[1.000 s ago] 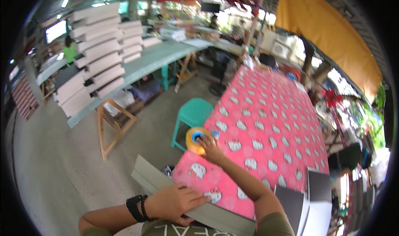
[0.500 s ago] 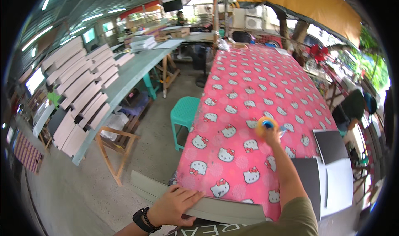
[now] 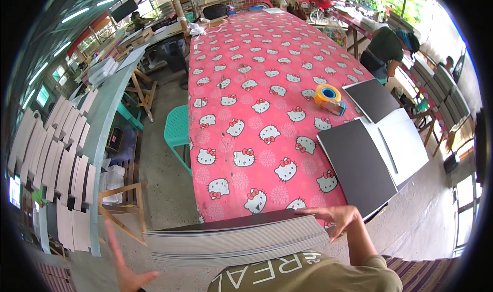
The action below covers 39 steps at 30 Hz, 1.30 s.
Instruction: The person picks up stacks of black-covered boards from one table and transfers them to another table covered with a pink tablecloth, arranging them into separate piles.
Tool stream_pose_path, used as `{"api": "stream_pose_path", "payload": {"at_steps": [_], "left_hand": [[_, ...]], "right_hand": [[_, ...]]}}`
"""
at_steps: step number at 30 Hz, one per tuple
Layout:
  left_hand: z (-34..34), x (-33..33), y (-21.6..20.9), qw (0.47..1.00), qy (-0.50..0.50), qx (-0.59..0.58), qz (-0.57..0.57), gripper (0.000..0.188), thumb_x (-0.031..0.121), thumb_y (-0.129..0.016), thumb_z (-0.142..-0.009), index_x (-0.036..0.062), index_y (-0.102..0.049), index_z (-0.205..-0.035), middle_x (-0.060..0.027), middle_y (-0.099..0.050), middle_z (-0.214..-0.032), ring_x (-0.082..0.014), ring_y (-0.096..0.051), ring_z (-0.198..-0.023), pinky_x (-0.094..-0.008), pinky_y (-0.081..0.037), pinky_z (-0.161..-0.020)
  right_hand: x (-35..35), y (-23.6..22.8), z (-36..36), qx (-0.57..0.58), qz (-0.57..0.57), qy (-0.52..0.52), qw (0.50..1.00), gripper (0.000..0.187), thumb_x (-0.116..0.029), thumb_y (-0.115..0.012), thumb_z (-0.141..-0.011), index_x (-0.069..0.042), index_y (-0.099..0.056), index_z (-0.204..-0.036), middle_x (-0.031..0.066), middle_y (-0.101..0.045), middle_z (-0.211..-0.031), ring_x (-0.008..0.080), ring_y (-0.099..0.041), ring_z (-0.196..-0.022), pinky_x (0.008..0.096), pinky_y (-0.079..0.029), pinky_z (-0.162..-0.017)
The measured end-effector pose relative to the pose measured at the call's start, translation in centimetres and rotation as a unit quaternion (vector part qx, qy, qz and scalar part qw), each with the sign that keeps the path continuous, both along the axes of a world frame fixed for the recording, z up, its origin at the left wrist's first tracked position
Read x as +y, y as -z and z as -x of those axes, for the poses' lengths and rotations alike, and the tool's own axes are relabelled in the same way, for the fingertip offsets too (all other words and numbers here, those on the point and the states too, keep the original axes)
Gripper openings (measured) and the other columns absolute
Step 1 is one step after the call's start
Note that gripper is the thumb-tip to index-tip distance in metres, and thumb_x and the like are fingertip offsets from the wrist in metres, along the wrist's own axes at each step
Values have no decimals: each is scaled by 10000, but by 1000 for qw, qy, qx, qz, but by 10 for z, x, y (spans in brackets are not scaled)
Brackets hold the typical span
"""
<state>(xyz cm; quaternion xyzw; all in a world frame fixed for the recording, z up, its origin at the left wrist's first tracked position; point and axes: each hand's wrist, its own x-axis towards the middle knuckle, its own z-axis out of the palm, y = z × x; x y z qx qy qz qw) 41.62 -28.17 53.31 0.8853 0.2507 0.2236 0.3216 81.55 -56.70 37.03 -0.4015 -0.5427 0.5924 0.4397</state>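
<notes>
A thick stack of grey-edged boards [image 3: 239, 243] with a dark top face lies along the near edge of the table, close against my body. My right hand [image 3: 339, 219] grips its right end, fingers over the top corner and thumb lower down. Off the stack's left end, my left hand [image 3: 127, 271] is open and empty, thumb and fingers spread wide. A tape dispenser with a yellow roll [image 3: 327, 97] rests on the table's pink patterned cover [image 3: 246, 115]. Dark boards [image 3: 355, 156] and white sheets [image 3: 403, 143] lie at the right edge.
A green plastic stool [image 3: 177, 130] stands left of the table. Further left, stacked pale blocks [image 3: 61, 174] line a long green bench [image 3: 105, 107], with a wooden trestle [image 3: 126, 204] near it. A person in dark green [image 3: 384, 48] bends over work at the right.
The tape dispenser has left my right hand and sits on the table. That hand has moved to the board stack; my left hand has come off the boards. The view has shifted right and down.
</notes>
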Motion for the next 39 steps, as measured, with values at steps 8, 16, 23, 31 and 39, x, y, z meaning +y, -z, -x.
{"api": "stream_pose_path", "payload": {"at_steps": [8,16,23,31,39], "left_hand": [[53,36,180,870,11,-291,399,829,395,-553,-805,120,-77,-1426,-114,-66,-1485,-241,-120,-1357,-416,-91,-1101],[16,11,149,940,-5,-201,276,939,259,-721,-732,88,-102,-1416,-108,-163,-1464,-214,-199,-1334,-394,-187,-1088],[27,30,168,947,-88,-164,262,859,171,-843,-559,13,-389,-1270,-121,-464,-1237,-227,-463,-1130,-346,-392,-939],[-90,107,135,912,-78,-208,346,477,257,-748,-703,-53,-571,-1021,-95,-618,-951,-163,-590,-846,-285,-468,-756],[-183,211,211,959,-166,97,209,687,527,-634,-740,-103,-586,-1009,-222,-630,-950,-263,-637,-826,-323,-477,-720]], "right_hand": [[1,2,67,-124,-22,243,962,845,-362,-699,-612,-62,-301,-1294,172,-274,-1382,321,-181,-1332,450,-163,-1060],[19,6,82,-74,-158,368,913,815,-567,-651,-653,-43,-411,-1230,195,-395,-1289,312,-347,-1234,445,-258,-1016],[17,-2,55,-184,-17,347,920,724,-228,-823,-566,8,-471,-1153,142,-509,-1154,225,-484,-1077,360,-374,-932],[113,-29,-29,-97,49,409,906,570,-297,-785,-642,31,-566,-1054,93,-621,-948,170,-570,-900,303,-436,-826],[195,4,-94,-266,191,407,852,686,-479,-694,-699,35,-549,-1131,157,-628,-970,242,-605,-894,326,-455,-812]]}}
